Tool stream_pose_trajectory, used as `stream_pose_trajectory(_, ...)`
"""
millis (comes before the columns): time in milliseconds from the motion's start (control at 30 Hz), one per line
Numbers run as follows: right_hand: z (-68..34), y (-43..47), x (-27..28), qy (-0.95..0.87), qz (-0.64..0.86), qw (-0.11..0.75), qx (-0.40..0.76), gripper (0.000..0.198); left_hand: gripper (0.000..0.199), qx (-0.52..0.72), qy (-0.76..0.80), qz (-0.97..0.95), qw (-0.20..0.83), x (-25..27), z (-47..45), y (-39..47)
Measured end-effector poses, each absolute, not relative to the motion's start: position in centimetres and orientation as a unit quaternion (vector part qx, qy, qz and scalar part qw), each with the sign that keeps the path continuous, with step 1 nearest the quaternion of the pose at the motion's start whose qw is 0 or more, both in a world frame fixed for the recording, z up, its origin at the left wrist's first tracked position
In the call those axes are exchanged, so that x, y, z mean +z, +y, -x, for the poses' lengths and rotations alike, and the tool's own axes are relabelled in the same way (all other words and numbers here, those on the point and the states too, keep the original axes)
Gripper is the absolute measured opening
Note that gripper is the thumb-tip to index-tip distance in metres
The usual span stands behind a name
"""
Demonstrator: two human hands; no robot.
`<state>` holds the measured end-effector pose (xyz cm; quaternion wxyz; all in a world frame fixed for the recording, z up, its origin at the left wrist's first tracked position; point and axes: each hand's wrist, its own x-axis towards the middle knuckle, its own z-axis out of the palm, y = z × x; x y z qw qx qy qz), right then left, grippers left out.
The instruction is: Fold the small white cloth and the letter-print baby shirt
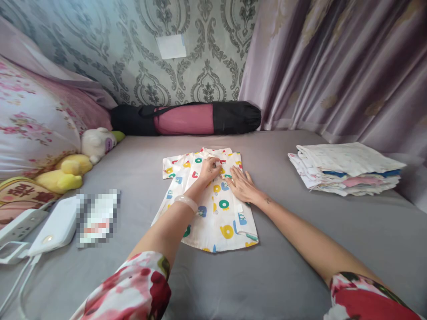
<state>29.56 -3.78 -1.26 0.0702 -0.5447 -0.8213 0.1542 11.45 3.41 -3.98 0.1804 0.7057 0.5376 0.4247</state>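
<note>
A small short-sleeved shirt [213, 222], white with colourful printed letters, lies on the grey bed sheet. Its right side is folded inward, while the sleeve on the left sticks out flat. My left hand [210, 170], with a pale bangle at the wrist, is closed in a pinch on the shirt's fabric just below the collar. Beside it, my right hand [243, 184] lies flat on the folded side with its fingers stretched out. The fingertips of my left hand partly hide the cloth they touch.
A stack of folded clothes [347, 169] sits at the right. Along the wall lies a black and pink rolled bag [183, 119]. Plush toys [96, 144], a white power bank [55, 226], a power strip [22, 226] and a blurred-out item [98, 218] are at the left.
</note>
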Motion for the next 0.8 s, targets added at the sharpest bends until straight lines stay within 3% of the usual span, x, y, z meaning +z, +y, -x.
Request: stream_pose_trajectory(800,-29.5,5.2,-2.4,-0.773,0.624,0.083,0.077,0.055,0.043,0.422,0.534,-0.705,0.196,-4.3,-11.6,3.5)
